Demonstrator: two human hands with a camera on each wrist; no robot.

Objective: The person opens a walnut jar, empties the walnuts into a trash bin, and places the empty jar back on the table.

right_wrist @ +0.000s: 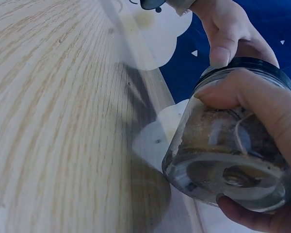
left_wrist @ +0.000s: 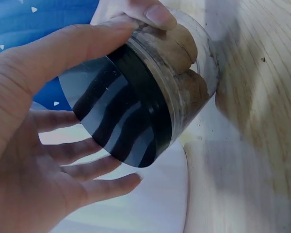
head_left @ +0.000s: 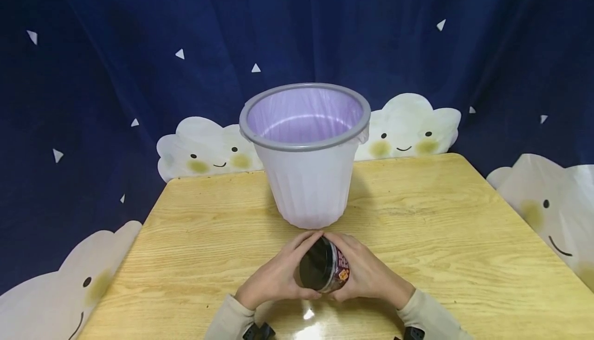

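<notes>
A clear jar (head_left: 341,266) with a black lid (head_left: 315,263), brown pieces inside and a dark label is held tilted between both hands, close in front of a white bin. My right hand (head_left: 369,273) grips the jar's clear body, its thumb lying along the side near the lid in the right wrist view. Around the lid curves my left hand (head_left: 280,272). In the left wrist view its thumb (left_wrist: 87,43) lies at the lid's edge, and the other fingers (left_wrist: 94,170) are spread along the opposite side. The jar's base (right_wrist: 228,179) faces the right wrist camera.
The white bin (head_left: 308,190) with a grey rim and purple lining stands on the wooden table (head_left: 195,247), just beyond the hands. Behind hangs a dark blue curtain (head_left: 209,20) with white triangles. Cloud cutouts (head_left: 413,123) with faces line the table's edges.
</notes>
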